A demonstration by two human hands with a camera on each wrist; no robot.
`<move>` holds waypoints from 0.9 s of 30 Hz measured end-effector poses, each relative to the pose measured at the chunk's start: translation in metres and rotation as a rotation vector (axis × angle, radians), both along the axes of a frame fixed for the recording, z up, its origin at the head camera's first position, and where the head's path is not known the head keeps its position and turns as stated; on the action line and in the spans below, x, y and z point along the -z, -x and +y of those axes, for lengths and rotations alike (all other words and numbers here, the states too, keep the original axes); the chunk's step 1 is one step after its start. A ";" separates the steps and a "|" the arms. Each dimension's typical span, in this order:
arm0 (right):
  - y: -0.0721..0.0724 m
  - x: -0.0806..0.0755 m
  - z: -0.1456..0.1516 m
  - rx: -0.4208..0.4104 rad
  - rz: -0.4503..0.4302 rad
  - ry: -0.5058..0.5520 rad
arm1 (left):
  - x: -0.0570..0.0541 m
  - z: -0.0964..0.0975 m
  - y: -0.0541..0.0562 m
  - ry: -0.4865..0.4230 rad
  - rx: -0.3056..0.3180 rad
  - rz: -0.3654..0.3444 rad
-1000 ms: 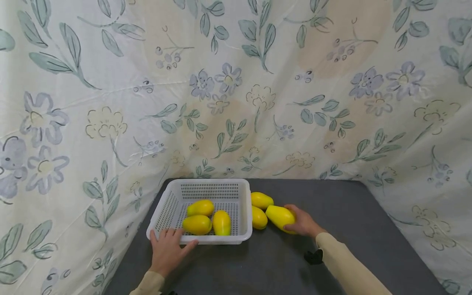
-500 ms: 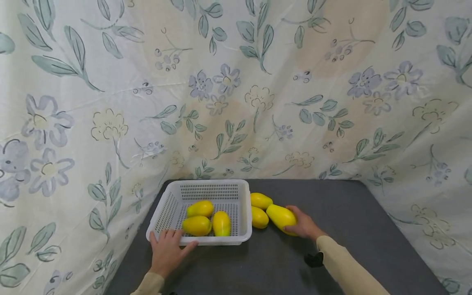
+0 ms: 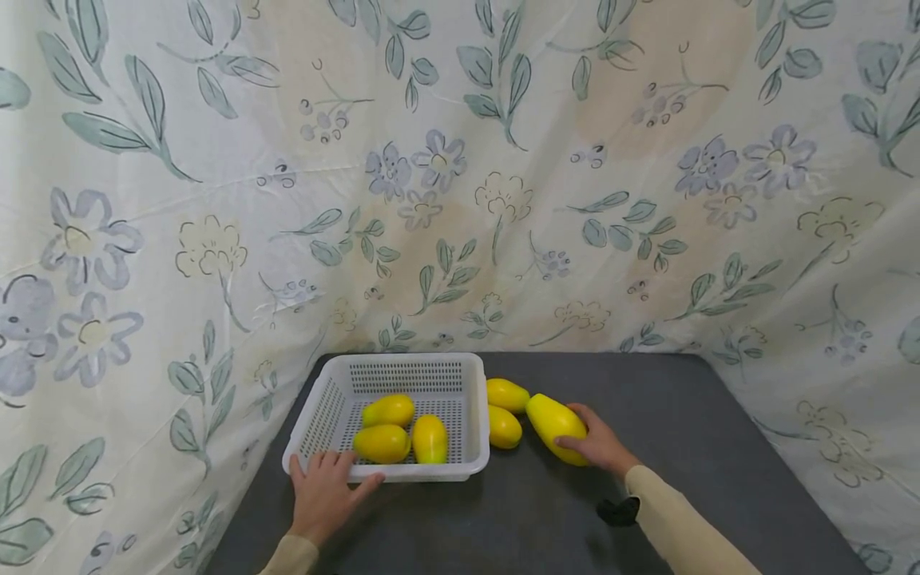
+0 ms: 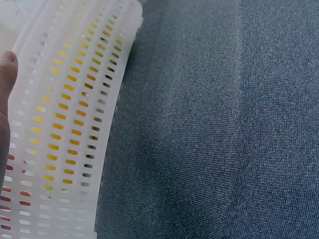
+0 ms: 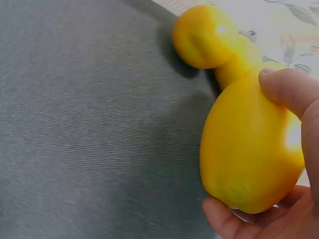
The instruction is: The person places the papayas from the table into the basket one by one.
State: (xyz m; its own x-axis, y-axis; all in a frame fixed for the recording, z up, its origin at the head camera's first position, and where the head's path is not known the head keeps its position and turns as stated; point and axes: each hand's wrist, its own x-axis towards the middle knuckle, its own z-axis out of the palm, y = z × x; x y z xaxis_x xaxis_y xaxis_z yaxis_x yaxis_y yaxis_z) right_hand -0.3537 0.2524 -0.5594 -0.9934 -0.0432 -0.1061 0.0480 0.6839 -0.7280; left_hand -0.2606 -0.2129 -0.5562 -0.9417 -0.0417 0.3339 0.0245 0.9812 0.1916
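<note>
My right hand [image 3: 602,445] grips a large yellow papaya [image 3: 553,425], thumb on the near side and fingers round its blunt end. In the right wrist view this papaya [image 5: 251,144] is tilted, close over the dark tabletop. Just left of it, two more papayas lie beside the basket: one behind [image 3: 507,395] and one in front [image 3: 505,428]. With my left hand [image 3: 323,495] I hold the near left rim of the white perforated basket [image 3: 474,468], fingers over the rim and thumb outside. Inside are three papayas [image 3: 381,444], their yellow showing through the slots in the left wrist view.
The dark grey table [image 3: 532,519] carries the basket at its back left. A floral cloth [image 3: 460,200] hangs behind the table and along both sides. A black band [image 3: 618,511] is at my right wrist.
My right hand has shifted slightly right, and the gripped papaya has tilted and moved a little away from the other two beside the basket. The left hand keeps its hold on the basket rim.
</note>
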 end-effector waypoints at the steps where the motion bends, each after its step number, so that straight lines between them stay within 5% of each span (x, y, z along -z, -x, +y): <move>1: 0.000 -0.002 0.003 0.007 -0.001 0.011 | 0.000 0.000 0.000 0.001 0.002 0.003; 18: -0.007 -0.066 0.032 0.034 -0.023 0.115 | -0.002 -0.001 0.000 0.025 0.000 -0.034; 27: -0.012 -0.084 0.032 0.018 0.006 0.112 | -0.006 0.002 -0.006 0.000 -0.003 -0.059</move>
